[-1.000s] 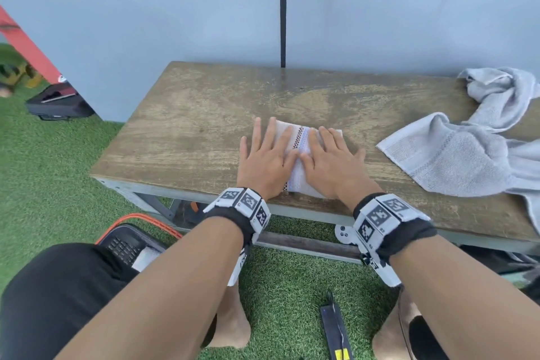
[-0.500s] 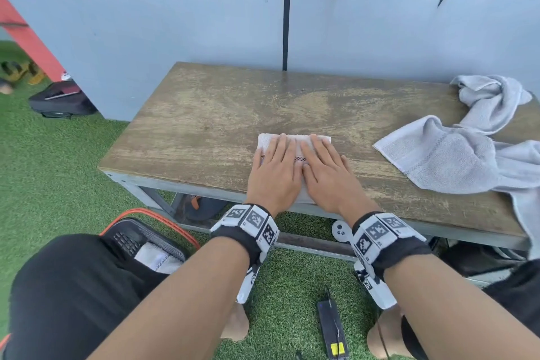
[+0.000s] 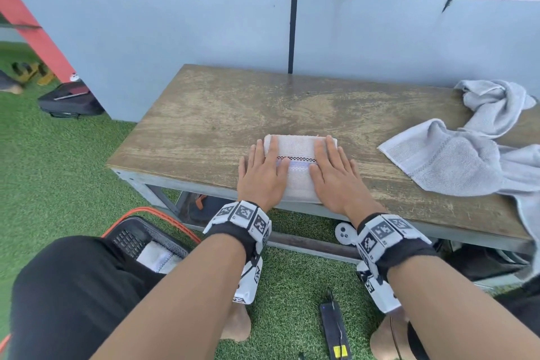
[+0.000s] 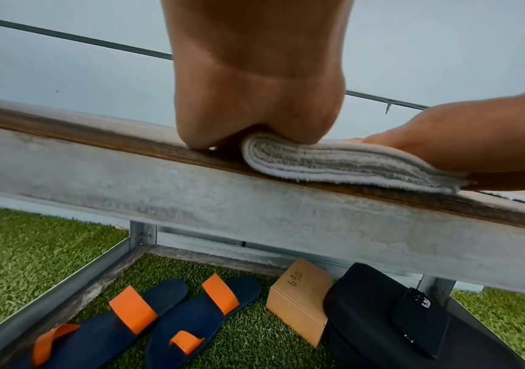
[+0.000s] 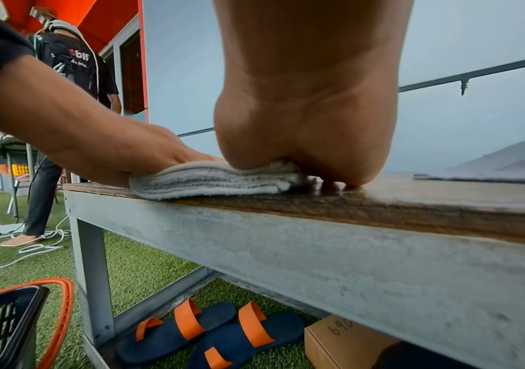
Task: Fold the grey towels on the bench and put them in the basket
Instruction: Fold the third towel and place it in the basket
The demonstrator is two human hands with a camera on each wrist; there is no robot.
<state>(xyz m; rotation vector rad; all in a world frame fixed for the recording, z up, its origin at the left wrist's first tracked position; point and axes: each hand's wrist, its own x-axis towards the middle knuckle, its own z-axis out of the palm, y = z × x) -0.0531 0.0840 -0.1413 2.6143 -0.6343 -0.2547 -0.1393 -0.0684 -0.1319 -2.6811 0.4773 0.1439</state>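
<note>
A folded pale grey towel point(image 3: 298, 166) with a chequered stripe lies at the front edge of the wooden bench point(image 3: 204, 131). My left hand point(image 3: 263, 172) presses flat on its left side and my right hand point(image 3: 333, 175) presses flat on its right side, fingers straight. The left wrist view shows the towel's stacked layers point(image 4: 333, 164) under both palms, as does the right wrist view point(image 5: 210, 182). Unfolded grey towels point(image 3: 467, 161) lie heaped at the bench's right end. A black basket with an orange rim point(image 3: 146, 240) stands on the grass at lower left, with a folded towel point(image 3: 159, 257) inside.
Under the bench are navy sandals with orange straps point(image 4: 160, 314), a cardboard box point(image 4: 299, 299) and a black case point(image 4: 390, 322). A black device point(image 3: 333, 330) lies on the grass between my feet. Another person point(image 5: 65, 99) stands far left beside cables. A grey wall backs the bench.
My hands have slid apart from the middle of the folded towel to its two sides, pressing it flat. The towel now lies square to the bench's front edge.
</note>
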